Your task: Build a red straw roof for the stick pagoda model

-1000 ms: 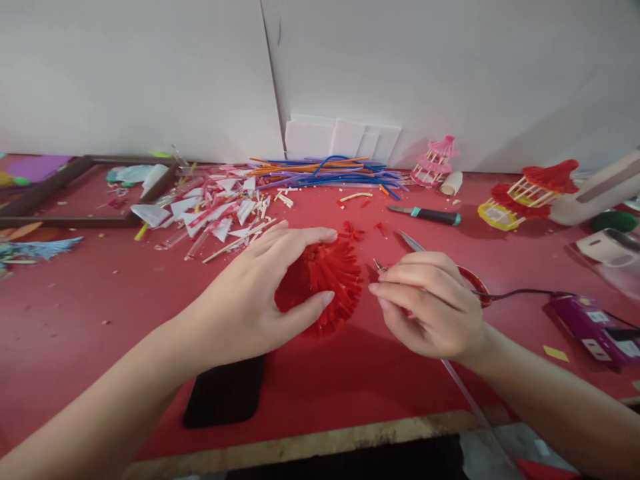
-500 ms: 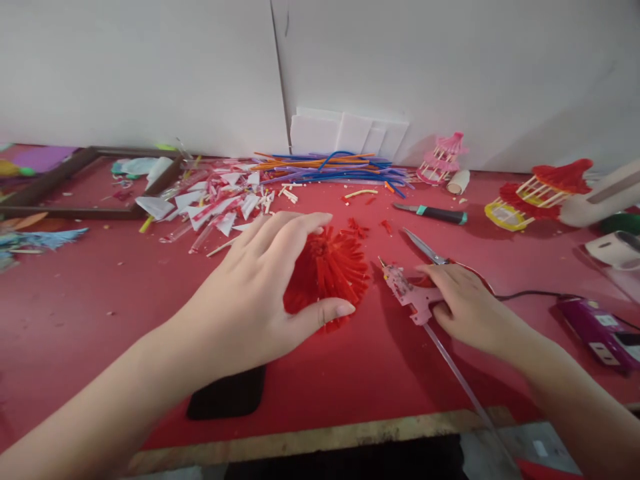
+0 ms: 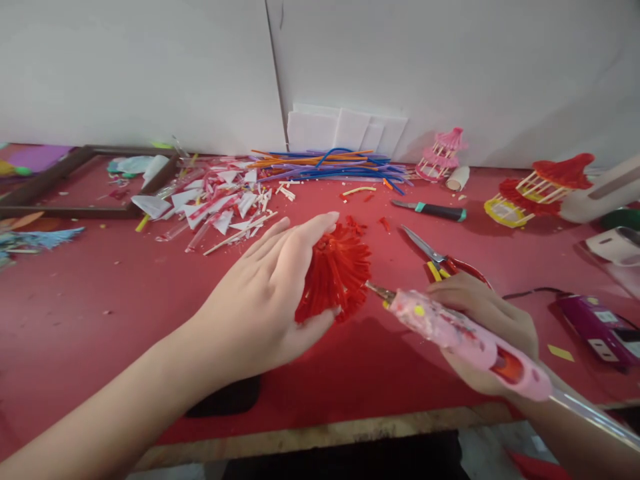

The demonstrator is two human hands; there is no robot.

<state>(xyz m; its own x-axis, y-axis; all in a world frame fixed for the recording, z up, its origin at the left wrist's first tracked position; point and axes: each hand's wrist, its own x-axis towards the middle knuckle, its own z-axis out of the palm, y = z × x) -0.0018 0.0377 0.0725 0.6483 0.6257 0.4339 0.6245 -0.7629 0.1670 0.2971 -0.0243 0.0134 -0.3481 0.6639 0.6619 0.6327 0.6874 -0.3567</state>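
My left hand curves around the near-left side of a red, fuzzy-stranded cone, thumb and fingers against its sides. The cone stands on the red tabletop, its strands fanning down from the top. My right hand grips a pink hot glue gun with a clear glue stick sticking out of its back. The gun's metal nozzle is at the cone's right edge; whether it touches is unclear. Beyond my right hand lie scissors with red and yellow handles.
A utility knife lies behind the scissors. Pink and red-yellow small towers stand at the back right. Colored pipe cleaners and scraps fill the back. A purple power strip sits right; a dark phone-like slab lies in front.
My right hand has lifted the glue gun off the table and swung its nozzle left toward the cone. My left hand has closed in on the cone.
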